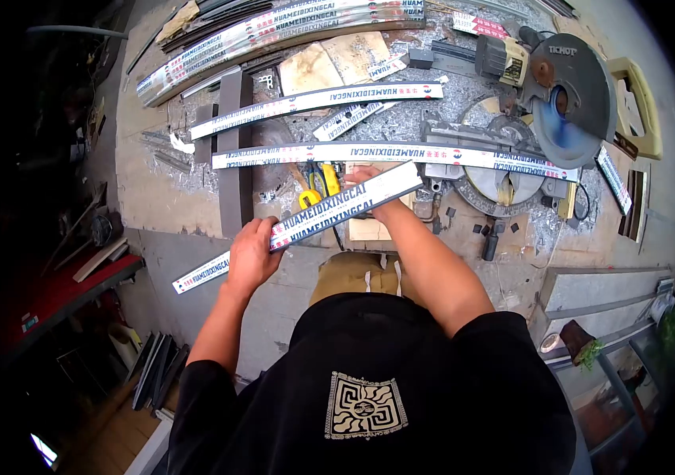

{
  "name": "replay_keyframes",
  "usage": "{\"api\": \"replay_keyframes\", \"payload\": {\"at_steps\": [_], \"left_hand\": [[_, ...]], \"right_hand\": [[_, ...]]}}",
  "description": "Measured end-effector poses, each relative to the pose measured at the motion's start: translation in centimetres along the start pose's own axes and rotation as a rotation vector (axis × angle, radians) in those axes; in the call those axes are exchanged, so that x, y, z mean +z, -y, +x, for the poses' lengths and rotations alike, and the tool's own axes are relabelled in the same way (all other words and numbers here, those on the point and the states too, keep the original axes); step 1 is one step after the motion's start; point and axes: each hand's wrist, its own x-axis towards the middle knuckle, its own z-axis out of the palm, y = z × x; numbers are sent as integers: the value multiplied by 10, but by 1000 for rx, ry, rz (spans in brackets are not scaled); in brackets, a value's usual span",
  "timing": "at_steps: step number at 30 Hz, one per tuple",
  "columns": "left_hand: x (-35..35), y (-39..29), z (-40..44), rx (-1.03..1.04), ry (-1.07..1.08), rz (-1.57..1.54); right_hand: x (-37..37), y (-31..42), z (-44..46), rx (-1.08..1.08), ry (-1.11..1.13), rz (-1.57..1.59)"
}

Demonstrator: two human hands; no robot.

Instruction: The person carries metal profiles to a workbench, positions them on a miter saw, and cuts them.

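Note:
A printed profile strip (329, 210) is held at a slant in front of my body, over the bench's near edge. My left hand (254, 252) is wrapped round its lower left part. Near its upper right end, my right hand (373, 190) grips the strip from behind, with the fingers partly hidden. Just beyond lies a long printed strip (401, 153), reaching right across the saw's base. A shorter strip (313, 103) lies farther back. Between my hands, a yellow tape measure (309, 199) and yellow-handled tool (330, 180) sit on the bench.
A miter saw (571, 99) stands at the right of the bench (143, 174). Bundled profiles (274, 36) lie along the back, and a dark bar (235, 190) stretches front to back at the left. Metal chips and offcuts litter the surface. A red surface (76, 297) is at far left.

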Motion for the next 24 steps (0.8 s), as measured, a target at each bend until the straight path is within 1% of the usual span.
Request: {"api": "replay_keyframes", "payload": {"at_steps": [1, 2, 4, 6, 7, 9, 11, 12, 14, 16, 18, 19, 21, 22, 24], "left_hand": [[4, -2, 13, 29, -1, 11], [8, -6, 27, 64, -1, 16], [20, -15, 57, 124, 7, 37], [36, -25, 90, 181, 12, 84], [39, -37, 105, 243, -26, 59], [57, -50, 136, 308, -43, 112], [64, -75, 161, 344, -14, 162], [70, -84, 172, 385, -37, 152], [86, -98, 191, 449, -126, 101], [95, -112, 204, 451, -158, 81], [106, -115, 214, 469, -149, 85], [113, -114, 218, 495, -184, 73], [121, -114, 222, 439, -121, 131], [131, -109, 222, 418, -137, 96], [122, -108, 217, 370, -88, 91]], "right_hand": [[6, 20, -28, -40, 49, -135], [17, 40, -59, 93, -51, -214], [-8, 22, -82, 46, 91, -302], [7, 50, -132, -91, 139, -216], [4, 55, -136, -115, 107, -155], [-4, 64, -141, -162, 52, -36], [-14, 79, -136, -158, -140, 6], [-19, 88, -132, -154, -231, 27], [-37, 97, -120, -214, -303, 28], [-51, 103, -112, -262, -354, 24], [-61, 110, -103, -267, -430, 20], [-66, 112, -98, -253, -483, -25], [-77, 112, -89, -199, -542, -145], [-83, 112, -87, -148, -532, -182], [-86, 108, -85, -161, -536, -214]]}}
